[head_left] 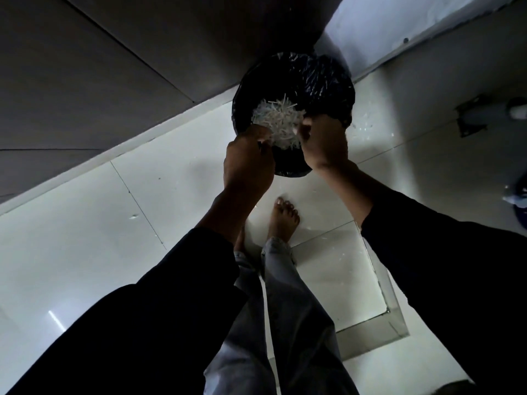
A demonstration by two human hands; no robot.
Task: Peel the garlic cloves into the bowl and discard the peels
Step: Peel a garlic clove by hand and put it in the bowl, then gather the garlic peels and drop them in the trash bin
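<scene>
- One round bin, lined with a black plastic bag, stands on the white tiled floor against the base of the grey wall.
- A heap of pale garlic peels sits over the bin's near-left part, between the two hands; whether it lies in the bag or is carried on something held above it cannot be told in the dim light.
- Left hand: fingers curled, gripping at the near-left rim of the bin, at the edge of the peel heap. What exactly they pinch is too dark to tell.
- Right hand: fingers curled over the near-right rim, touching the right side of the heap; the thing held is likewise unclear.
- Both arms wear dark sleeves, reaching in from the lower frame corners.
- No bowl or cloves can be made out.
- Loose peel scraps scattered on the floor just right of the bin.
- Two bare feet under the hands; the right foot is plain, the left mostly hidden behind the left forearm. Light grey trouser legs below.
- One raised tile step edge at the floor's lower right.
- A small metal fitting on the floor towards the right edge, well apart from the bin.
- A dark blue object is cut off at the right edge; unidentifiable.
</scene>
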